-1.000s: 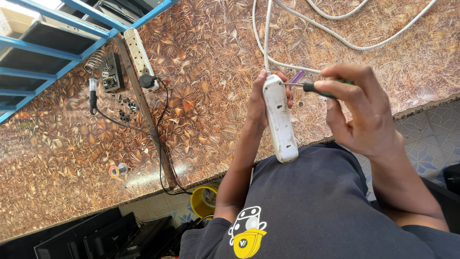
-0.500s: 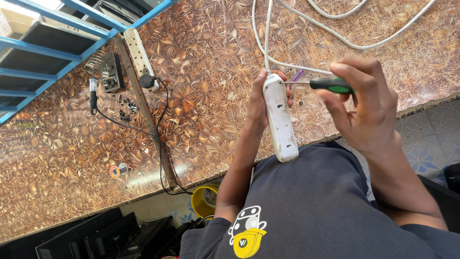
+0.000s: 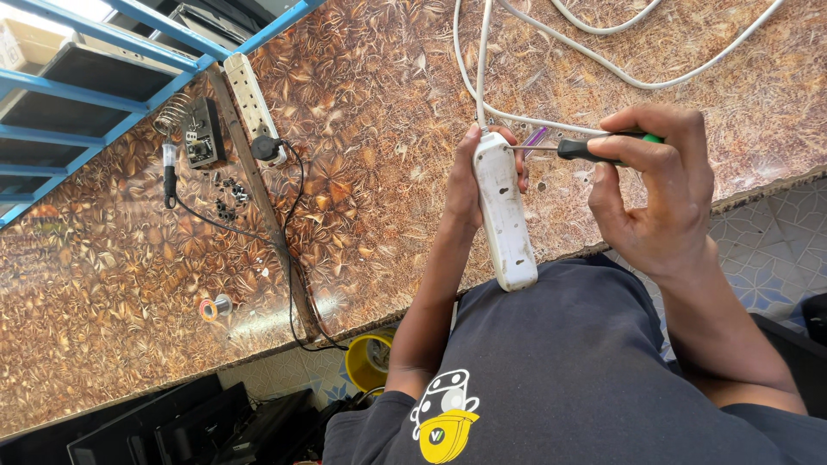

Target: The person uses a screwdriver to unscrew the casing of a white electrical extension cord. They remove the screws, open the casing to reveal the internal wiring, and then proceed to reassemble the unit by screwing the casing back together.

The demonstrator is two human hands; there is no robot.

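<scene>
My left hand (image 3: 466, 182) grips a white power strip (image 3: 504, 215), back side up, over the near edge of a brown patterned counter (image 3: 362, 112). Its white cable (image 3: 482, 60) runs away across the counter. My right hand (image 3: 659, 194) holds a screwdriver (image 3: 590, 148) with a black and green handle. The metal shaft points left, its tip at the upper end of the strip. A small purple item (image 3: 534, 138) lies on the counter just behind the shaft.
A second white power strip (image 3: 250, 99) with a black plug lies at the back left. Near it are a soldering iron with its coil stand (image 3: 172, 129), small dark parts (image 3: 226, 198) and a solder spool (image 3: 215, 307). A yellow bucket (image 3: 366, 362) stands below. Blue shelving (image 3: 77, 77) is far left.
My right hand has shifted slightly, levelling the screwdriver so its shaft lies horizontal toward the top of the strip. The left hand and strip have barely moved.
</scene>
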